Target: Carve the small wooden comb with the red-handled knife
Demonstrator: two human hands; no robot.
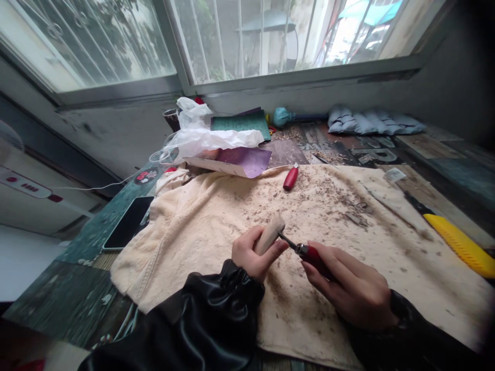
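My left hand (253, 255) is closed around a pale piece of wood (269, 233), whose rounded upper end sticks out past the fingers. In my right hand (350, 283) is a carving tool (313, 259) with a red handle and a thin dark metal shaft. The tool's tip meets the wood near its upper end, close to my left thumb. Both hands are over a cream towel (201, 226) strewn with brown wood shavings (325, 196). Farther back on the towel lies a second red-handled tool (291, 178).
A yellow-handled tool (460, 245) lies at the right. On the left are a dark-screened phone (129, 222) and a round dark sticker (147, 175). White plastic (220, 138), a purple packet (247, 161), a green mat (240, 125) and a grey padded bundle (371, 121) line the back below the window.
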